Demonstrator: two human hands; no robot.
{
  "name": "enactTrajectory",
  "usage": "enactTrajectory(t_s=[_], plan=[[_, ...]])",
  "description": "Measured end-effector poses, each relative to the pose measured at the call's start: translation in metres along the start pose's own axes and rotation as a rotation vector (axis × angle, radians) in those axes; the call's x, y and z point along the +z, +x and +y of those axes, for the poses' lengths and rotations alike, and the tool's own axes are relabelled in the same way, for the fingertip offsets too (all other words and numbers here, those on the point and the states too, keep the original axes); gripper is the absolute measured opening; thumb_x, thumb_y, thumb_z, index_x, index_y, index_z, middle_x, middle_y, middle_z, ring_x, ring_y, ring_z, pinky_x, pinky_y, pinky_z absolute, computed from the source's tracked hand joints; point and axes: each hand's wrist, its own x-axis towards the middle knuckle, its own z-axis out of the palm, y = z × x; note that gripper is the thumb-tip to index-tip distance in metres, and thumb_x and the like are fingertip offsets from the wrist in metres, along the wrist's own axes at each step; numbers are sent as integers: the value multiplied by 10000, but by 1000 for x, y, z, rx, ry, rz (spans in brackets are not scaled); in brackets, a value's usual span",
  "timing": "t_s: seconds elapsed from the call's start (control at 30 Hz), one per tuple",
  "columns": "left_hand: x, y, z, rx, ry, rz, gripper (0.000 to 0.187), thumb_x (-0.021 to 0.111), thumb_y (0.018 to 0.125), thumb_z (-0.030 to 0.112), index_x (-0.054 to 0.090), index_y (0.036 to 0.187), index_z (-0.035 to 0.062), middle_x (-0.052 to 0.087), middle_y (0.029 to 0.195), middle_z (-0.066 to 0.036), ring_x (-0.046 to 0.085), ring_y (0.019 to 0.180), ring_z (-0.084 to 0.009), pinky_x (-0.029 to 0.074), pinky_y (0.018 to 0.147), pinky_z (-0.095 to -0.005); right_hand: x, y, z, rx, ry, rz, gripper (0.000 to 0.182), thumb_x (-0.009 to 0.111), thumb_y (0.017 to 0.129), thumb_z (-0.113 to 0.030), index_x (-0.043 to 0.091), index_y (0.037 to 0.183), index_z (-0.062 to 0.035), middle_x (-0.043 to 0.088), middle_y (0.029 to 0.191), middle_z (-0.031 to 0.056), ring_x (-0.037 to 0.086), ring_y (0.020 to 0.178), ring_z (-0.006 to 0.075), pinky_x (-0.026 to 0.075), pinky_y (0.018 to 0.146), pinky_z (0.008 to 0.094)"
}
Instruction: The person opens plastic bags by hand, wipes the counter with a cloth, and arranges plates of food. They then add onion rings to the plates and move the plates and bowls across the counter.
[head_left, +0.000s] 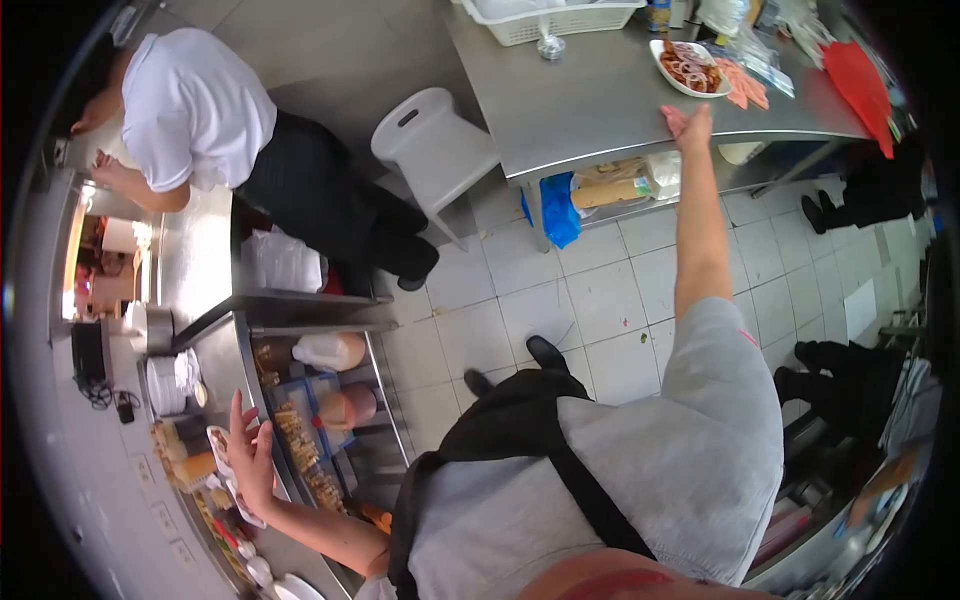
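Observation:
My right hand [688, 126] is stretched out at the near edge of a steel table [590, 110], with fingers apart and nothing visible in it. Just beyond it, a white plate [712, 92] holds browned food [690, 68] with onion rings on top. Pink items that look like gloves [742, 86] lie beside the plate. On the other side, my left hand [250, 455] hovers with fingers spread over a counter. An oblong white dish [218, 436] with food is partly hidden behind it.
A person in a white shirt [205, 100] leans over the left counter. A white chair [435, 150] stands between the counters. A white basket [560, 25] and a red item [860, 90] are on the table. Other people's legs [850, 205] show at right. Bottles [330, 350] sit on a lower shelf.

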Motion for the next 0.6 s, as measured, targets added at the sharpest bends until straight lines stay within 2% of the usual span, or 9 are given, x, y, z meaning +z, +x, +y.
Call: enactTrajectory(t_s=[0.13,0.27,0.33,0.43,0.47,0.5,0.53,0.57,0.6], plan=[[10,-6,-13,48,180,24,544,597,785,165,373,1280,145,537,977,-90,500,695,-136,428,637,-255,3,45,-16,249,-65,-82,404,340,908,-309,289,1163,0,532,981,285,600,802,358,532,595,389],[20,-13,12,41,124,28,543,596,770,122,385,1270,134,533,947,-94,526,739,-150,444,680,-251,1,72,-5,63,-70,-133,381,424,886,-247,343,1134,32,513,1047,255,567,869,376,516,702,425],[25,-12,22,-11,91,36,531,595,770,132,395,1262,130,555,937,-90,500,791,-146,428,720,-263,6,76,-4,5,122,-128,319,468,848,-120,372,1116,23,538,948,235,603,719,352,540,573,397],[36,-11,7,54,51,2,554,585,746,85,379,1261,89,569,927,-142,570,790,-214,451,725,-294,-12,103,2,-148,-23,-298,321,487,826,-74,405,1135,-52,526,1058,143,539,958,312,504,753,426],[40,-12,-5,45,8,23,558,588,737,91,381,1255,82,583,913,-158,577,804,-243,450,728,-309,-6,81,-3,-115,-13,-294,316,455,835,-86,426,1149,-75,524,1099,114,537,981,268,492,769,403],[40,-13,-7,50,18,20,553,591,729,112,391,1244,78,588,897,-167,577,813,-267,446,730,-324,-14,83,-2,-59,-30,-429,341,443,828,-103,440,1169,-89,503,1167,72,520,1021,233,469,807,375],[40,-14,-7,47,31,23,549,594,722,133,401,1233,75,594,881,-176,576,822,-291,442,732,-338,-18,91,1,-134,-162,-599,396,422,830,-176,418,1217,-92,453,1243,51,499,1060,198,434,854,342],[36,-16,-6,-16,24,-19,525,595,722,188,424,1203,64,592,894,-169,574,821,-297,437,725,-352,4,22,-19,-132,-378,-543,432,362,858,-260,356,1268,-123,400,1293,10,422,1129,151,400,846,354],[37,-15,-19,-38,-34,-31,514,589,722,211,435,1186,51,591,887,-182,570,831,-315,436,731,-371,-6,17,-25,60,-30,-753,446,400,832,-184,353,1261,-70,409,1273,75,455,1094,199,416,856,367]])
